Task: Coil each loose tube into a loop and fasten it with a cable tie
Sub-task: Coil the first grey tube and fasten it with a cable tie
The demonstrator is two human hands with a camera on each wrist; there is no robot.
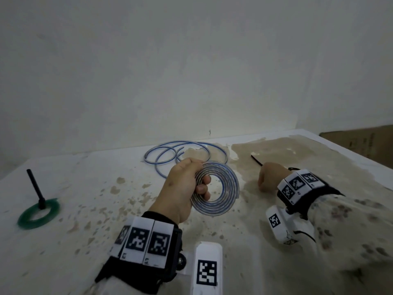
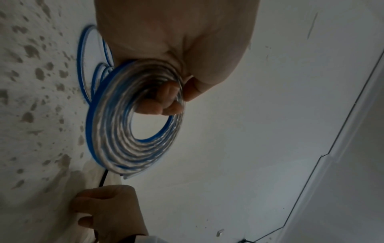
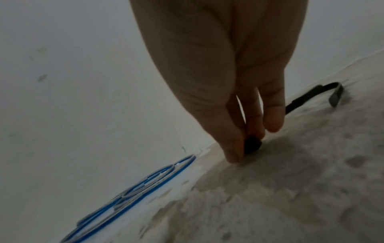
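A: Where is the coiled tube (image 1: 221, 188)?
B: At table centre, held up off the stained white table (image 1: 85, 188). The left hand (image 1: 182, 188) grasps the coil at its nine o'clock edge, fingers (image 2: 164, 102) curled through the middle.

A: And the right hand (image 1: 271, 176)?
B: At three o'clock from the coil, low at the table, fingertips pinching a black cable tie (image 3: 252, 146).

A: Any other tubing?
B: A loose tube (image 1: 182, 154) sprawls at twelve o'clock, by the wall.

A: Any containers?
B: I see none. At nine o'clock lies a green ring (image 1: 38, 213) with a black rod (image 1: 35, 188) standing at it.
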